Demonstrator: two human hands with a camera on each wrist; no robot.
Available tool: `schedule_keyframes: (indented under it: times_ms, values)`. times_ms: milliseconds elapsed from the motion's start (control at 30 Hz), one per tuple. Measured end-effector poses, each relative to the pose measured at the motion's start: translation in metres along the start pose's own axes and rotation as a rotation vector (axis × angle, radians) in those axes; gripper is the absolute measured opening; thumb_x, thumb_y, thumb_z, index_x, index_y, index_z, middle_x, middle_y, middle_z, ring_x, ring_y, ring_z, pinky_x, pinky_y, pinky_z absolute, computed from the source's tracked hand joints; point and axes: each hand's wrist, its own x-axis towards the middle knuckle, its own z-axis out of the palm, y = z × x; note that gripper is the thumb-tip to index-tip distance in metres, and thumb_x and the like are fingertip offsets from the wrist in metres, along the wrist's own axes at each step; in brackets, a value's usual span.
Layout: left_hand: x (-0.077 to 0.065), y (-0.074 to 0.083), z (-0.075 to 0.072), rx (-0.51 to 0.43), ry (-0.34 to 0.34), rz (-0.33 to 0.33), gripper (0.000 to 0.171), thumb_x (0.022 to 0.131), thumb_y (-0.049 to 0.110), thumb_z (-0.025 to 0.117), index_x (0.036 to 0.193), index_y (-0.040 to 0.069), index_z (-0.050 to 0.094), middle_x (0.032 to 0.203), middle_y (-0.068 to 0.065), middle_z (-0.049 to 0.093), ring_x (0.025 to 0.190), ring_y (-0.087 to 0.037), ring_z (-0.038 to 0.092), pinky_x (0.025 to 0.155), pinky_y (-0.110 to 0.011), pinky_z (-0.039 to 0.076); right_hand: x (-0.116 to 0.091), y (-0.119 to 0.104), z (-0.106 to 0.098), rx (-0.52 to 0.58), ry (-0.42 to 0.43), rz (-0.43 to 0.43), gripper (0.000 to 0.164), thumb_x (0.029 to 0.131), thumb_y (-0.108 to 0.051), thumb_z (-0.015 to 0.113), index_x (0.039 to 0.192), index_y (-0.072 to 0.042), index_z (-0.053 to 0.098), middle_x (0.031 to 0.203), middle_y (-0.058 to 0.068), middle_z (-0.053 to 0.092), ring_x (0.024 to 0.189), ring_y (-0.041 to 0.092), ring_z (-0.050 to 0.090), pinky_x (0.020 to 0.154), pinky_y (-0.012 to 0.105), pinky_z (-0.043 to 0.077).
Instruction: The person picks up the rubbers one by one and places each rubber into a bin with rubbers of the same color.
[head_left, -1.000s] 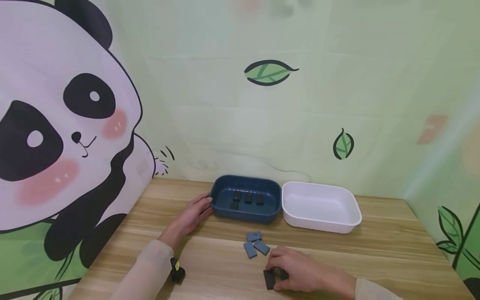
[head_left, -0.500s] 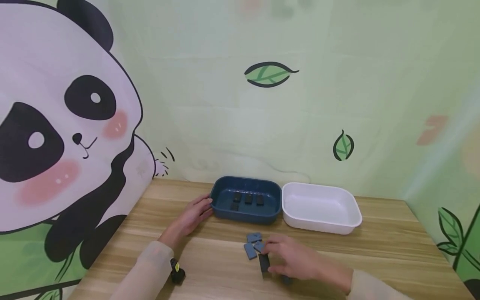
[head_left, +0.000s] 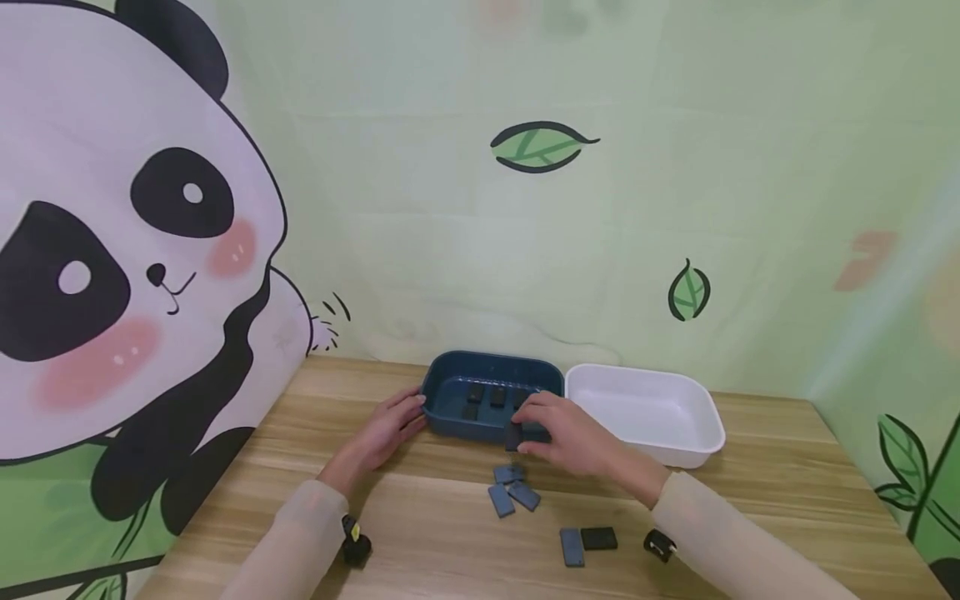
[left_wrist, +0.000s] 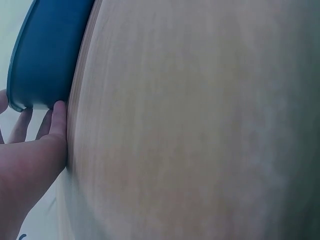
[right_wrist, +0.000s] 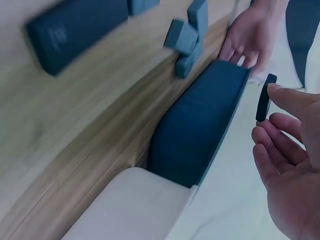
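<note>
My right hand (head_left: 581, 437) pinches a small flat black rectangular block (head_left: 513, 436) between thumb and fingers, just over the front rim of the dark blue tray (head_left: 457, 427). In the right wrist view the block (right_wrist: 266, 97) stands on edge between thumb and fingertip, with the other fingers loosely bent below. My left hand (head_left: 386, 429) rests against the tray's left end, its fingertips touching the outer wall, as the left wrist view shows on the blue tray (left_wrist: 45, 55). Several black blocks (head_left: 497, 397) lie inside the tray, partly hidden by my right hand.
A white tray (head_left: 652, 408) stands against the blue one's right side. Three blue-grey blocks (head_left: 501, 501) are clustered before the blue tray. Nearer the front, another blue-grey block (head_left: 572, 547) lies beside a black block (head_left: 599, 538). A patterned cloth backdrop (head_left: 450, 275) rises behind the table.
My right hand has picked up a black block from the front of the table and carried it forward to the blue tray. My left hand has stayed at the tray's end.
</note>
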Motion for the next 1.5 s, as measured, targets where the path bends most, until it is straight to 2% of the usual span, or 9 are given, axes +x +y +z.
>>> schedule_keyframes:
  times_ms: [100, 300, 500, 733, 1000, 1500]
  values:
    - [0.000, 0.000, 0.001, 0.003, -0.003, -0.002, 0.058, 0.113, 0.015, 0.050, 0.163, -0.006, 0.027, 0.165, -0.028, 0.035, 0.153, -0.035, 0.037, 0.124, -0.045, 0.037, 0.012, 0.012, 0.005, 0.022, 0.014, 0.040, 0.032, 0.095, -0.021, 0.083, 0.120, -0.005, 0.075, 0.116, 0.006, 0.070, 0.109, 0.024, 0.066, 0.094, 0.042, 0.060]
    - [0.000, 0.001, 0.001, 0.002, -0.003, -0.009, 0.058, 0.113, 0.015, 0.050, 0.163, -0.005, 0.028, 0.165, -0.028, 0.036, 0.153, -0.035, 0.038, 0.124, -0.045, 0.038, 0.033, 0.034, 0.020, 0.137, 0.067, 0.150, 0.031, 0.095, -0.018, 0.082, 0.120, -0.003, 0.075, 0.114, 0.011, 0.073, 0.105, 0.028, 0.069, 0.091, 0.045, 0.060]
    - [0.000, 0.001, 0.000, 0.010, -0.008, -0.007, 0.059, 0.113, 0.016, 0.050, 0.163, -0.006, 0.027, 0.165, -0.028, 0.035, 0.153, -0.036, 0.037, 0.125, -0.046, 0.037, 0.049, 0.048, 0.036, 0.148, 0.075, 0.215, 0.031, 0.094, -0.017, 0.083, 0.119, -0.001, 0.075, 0.114, 0.011, 0.075, 0.104, 0.026, 0.070, 0.092, 0.043, 0.061]
    - [0.004, -0.001, -0.001, 0.005, -0.006, -0.012, 0.058, 0.113, 0.016, 0.052, 0.163, -0.004, 0.030, 0.165, -0.026, 0.037, 0.152, -0.034, 0.039, 0.124, -0.045, 0.039, 0.066, 0.051, 0.046, 0.139, 0.009, 0.273, 0.029, 0.092, -0.015, 0.084, 0.116, -0.001, 0.075, 0.112, 0.012, 0.076, 0.104, 0.026, 0.072, 0.094, 0.043, 0.061]
    - [0.004, -0.001, 0.000, 0.006, -0.014, -0.004, 0.058, 0.112, 0.016, 0.052, 0.162, -0.005, 0.031, 0.164, -0.027, 0.038, 0.152, -0.035, 0.039, 0.123, -0.045, 0.039, 0.073, 0.052, 0.050, 0.130, -0.065, 0.323, 0.025, 0.091, -0.013, 0.086, 0.112, -0.003, 0.076, 0.105, 0.010, 0.078, 0.100, 0.023, 0.072, 0.094, 0.042, 0.060]
    - [0.002, -0.002, -0.003, 0.003, -0.009, -0.013, 0.058, 0.113, 0.015, 0.051, 0.163, -0.003, 0.030, 0.164, -0.026, 0.038, 0.152, -0.034, 0.040, 0.123, -0.044, 0.040, 0.079, 0.054, 0.058, 0.167, -0.113, 0.381, 0.017, 0.089, -0.012, 0.086, 0.105, -0.007, 0.079, 0.097, 0.002, 0.078, 0.092, 0.016, 0.071, 0.093, 0.040, 0.060]
